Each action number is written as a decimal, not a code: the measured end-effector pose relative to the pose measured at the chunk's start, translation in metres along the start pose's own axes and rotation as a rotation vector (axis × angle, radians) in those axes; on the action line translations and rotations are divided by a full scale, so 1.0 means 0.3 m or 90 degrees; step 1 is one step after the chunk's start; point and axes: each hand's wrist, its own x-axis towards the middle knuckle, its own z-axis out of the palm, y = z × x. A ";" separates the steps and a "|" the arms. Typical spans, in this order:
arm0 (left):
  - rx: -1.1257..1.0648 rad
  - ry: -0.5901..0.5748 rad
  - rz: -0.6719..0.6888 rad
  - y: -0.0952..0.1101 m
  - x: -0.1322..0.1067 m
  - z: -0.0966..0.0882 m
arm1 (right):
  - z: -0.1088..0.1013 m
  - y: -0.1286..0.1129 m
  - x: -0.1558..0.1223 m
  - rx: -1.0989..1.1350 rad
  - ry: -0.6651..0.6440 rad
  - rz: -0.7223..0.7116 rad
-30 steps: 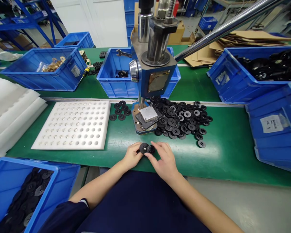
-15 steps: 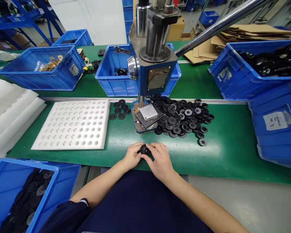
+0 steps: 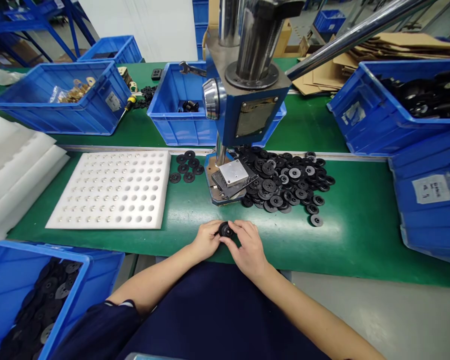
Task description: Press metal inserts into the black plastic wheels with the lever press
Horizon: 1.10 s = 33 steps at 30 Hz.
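Note:
My left hand [image 3: 206,239] and my right hand [image 3: 248,245] meet at the near edge of the green mat, fingers pinched together around a small black round part [image 3: 225,230]. Just beyond them stands a blue hand press [image 3: 247,107] with a metal block [image 3: 233,172] on its base. A heap of black discs [image 3: 285,180] lies to the right of the press. Several more black discs [image 3: 186,166] lie to its left. A white foam tray [image 3: 112,190] full of round holes sits further left.
Blue bins ring the bench: one with black discs [image 3: 30,300] at near left, one with brass parts [image 3: 63,97] at far left, one behind the press [image 3: 180,112], two at right [image 3: 397,107]. White foam sheets [image 3: 15,170] lie far left. The press lever [image 3: 360,35] reaches overhead to the right.
Two black pieces held side by side have been brought together into one between my fingers. My hands stayed at the mat's near edge; the view shifted slightly.

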 end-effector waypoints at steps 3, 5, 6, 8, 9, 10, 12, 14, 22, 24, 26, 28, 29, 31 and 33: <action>0.014 -0.004 -0.001 0.001 0.003 -0.002 | 0.009 0.006 -0.002 0.008 0.005 0.001; 0.025 -0.003 -0.004 0.002 0.005 -0.003 | 0.016 0.009 -0.004 0.015 0.010 0.006; 0.031 -0.001 -0.006 0.002 0.005 -0.003 | 0.021 0.011 -0.005 0.017 0.015 0.007; 0.041 0.001 -0.010 0.002 0.006 -0.004 | 0.030 0.015 -0.007 0.021 0.028 0.008; 0.046 0.001 -0.012 0.001 0.007 -0.004 | 0.035 0.017 -0.008 0.023 0.036 0.008; 0.050 0.002 -0.015 0.001 0.008 -0.006 | 0.039 0.018 -0.008 0.024 0.041 0.011; 0.054 0.004 -0.024 0.002 0.012 -0.008 | 0.048 0.020 -0.008 0.028 0.043 0.016; 0.050 0.011 -0.040 0.009 0.019 -0.009 | 0.051 0.021 -0.003 0.033 0.041 0.022; -0.034 -0.052 -0.239 0.081 0.038 -0.052 | -0.045 0.053 0.025 0.131 0.026 0.111; -0.049 -0.068 -0.250 0.111 0.057 -0.107 | -0.076 0.080 0.014 0.149 0.025 0.143; -0.043 -0.065 -0.248 0.157 0.097 -0.180 | -0.091 0.111 -0.008 0.152 0.047 0.170; -0.042 -0.041 -0.245 0.222 0.160 -0.256 | -0.089 0.139 -0.036 0.145 0.073 0.193; -0.045 -0.017 -0.238 0.260 0.199 -0.290 | -0.083 0.151 -0.050 0.142 0.081 0.199; -0.042 0.060 -0.202 0.339 0.283 -0.340 | -0.068 0.166 -0.070 0.143 0.082 0.198; -0.032 0.129 -0.162 0.405 0.368 -0.363 | -0.056 0.171 -0.079 0.147 0.077 0.191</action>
